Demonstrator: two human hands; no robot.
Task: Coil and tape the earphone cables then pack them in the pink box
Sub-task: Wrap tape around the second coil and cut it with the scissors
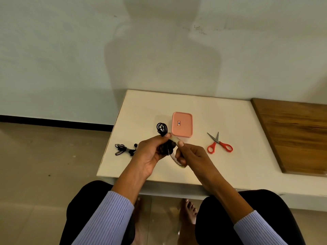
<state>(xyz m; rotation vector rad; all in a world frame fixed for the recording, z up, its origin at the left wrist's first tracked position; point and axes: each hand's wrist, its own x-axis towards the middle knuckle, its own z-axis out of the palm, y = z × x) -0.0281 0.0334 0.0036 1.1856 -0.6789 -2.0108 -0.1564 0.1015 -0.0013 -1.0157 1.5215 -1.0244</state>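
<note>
White table (221, 112) w/ pink box (182, 124), scissors (219, 144), taped earphones (124, 149).

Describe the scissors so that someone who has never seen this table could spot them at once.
On the white table, look right of the pink box and of the person's right hand. The scissors lie flat there, blades open, the only thing with bright red handles.

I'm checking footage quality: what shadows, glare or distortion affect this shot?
Head view: a broad soft shadow of the person falls on the wall; wide-angle bending curves the white table edges; dim warm light, no strong glare; the clear tape between left hand and right hand is hard to make out.
</note>
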